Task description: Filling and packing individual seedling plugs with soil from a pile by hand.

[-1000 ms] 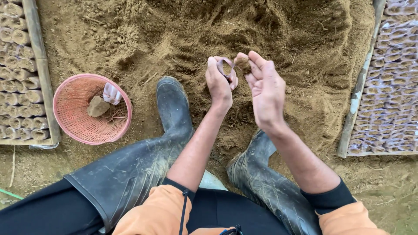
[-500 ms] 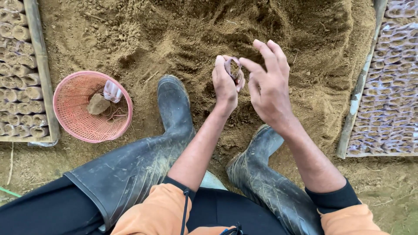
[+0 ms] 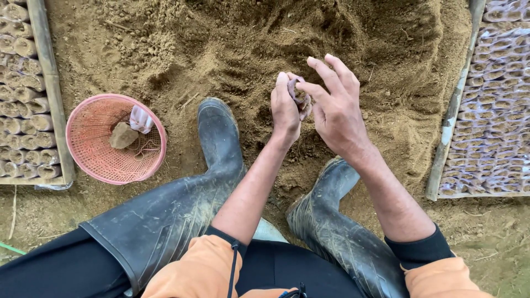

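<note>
Left hand (image 3: 285,107) is closed around a small soil-filled bag (image 3: 300,97), steadied by the half-open right hand (image 3: 337,110); light, soft and easily spilled, it seems best gripped round its sides.

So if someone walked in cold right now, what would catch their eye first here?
Probably the two hands at centre: the left hand grips a small soil-filled bag while the right hand pinches at its top, above the heap of sandy soil. Next, the pink basket at left, beside the black rubber boots.
</note>
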